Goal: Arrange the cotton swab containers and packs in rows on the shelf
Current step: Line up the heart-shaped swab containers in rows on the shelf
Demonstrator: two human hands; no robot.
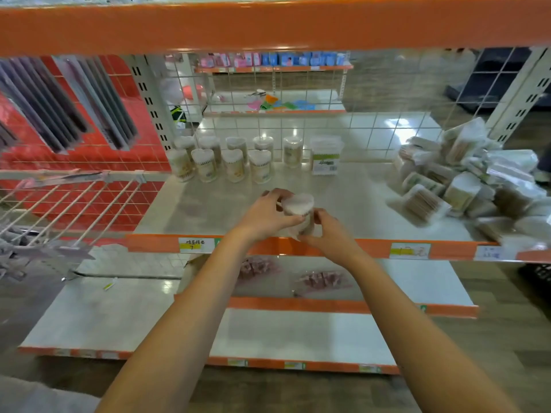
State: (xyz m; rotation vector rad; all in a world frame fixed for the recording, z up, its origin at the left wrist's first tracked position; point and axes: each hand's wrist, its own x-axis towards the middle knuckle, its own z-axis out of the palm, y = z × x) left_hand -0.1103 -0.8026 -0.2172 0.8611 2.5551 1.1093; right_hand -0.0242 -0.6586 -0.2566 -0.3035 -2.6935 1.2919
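Observation:
Both my hands hold one clear cotton swab container (299, 205) over the front part of the shelf (214, 210). My left hand (267, 217) grips its left side and my right hand (328, 234) grips its lower right. At the back left of the shelf, several heart-shaped swab containers (232, 162) stand in two rows. A round container (292, 151) and a rectangular box of swabs (325, 156) stand to their right. A loose heap of swab packs (465, 180) lies at the shelf's right end.
An orange shelf beam (268, 25) runs overhead. A wire rack (65, 201) juts out at the left, with hanging items (68, 105) above it. Lower shelves (298, 335) hold two pink packs (322, 280). A wire grid (372, 120) backs the shelf.

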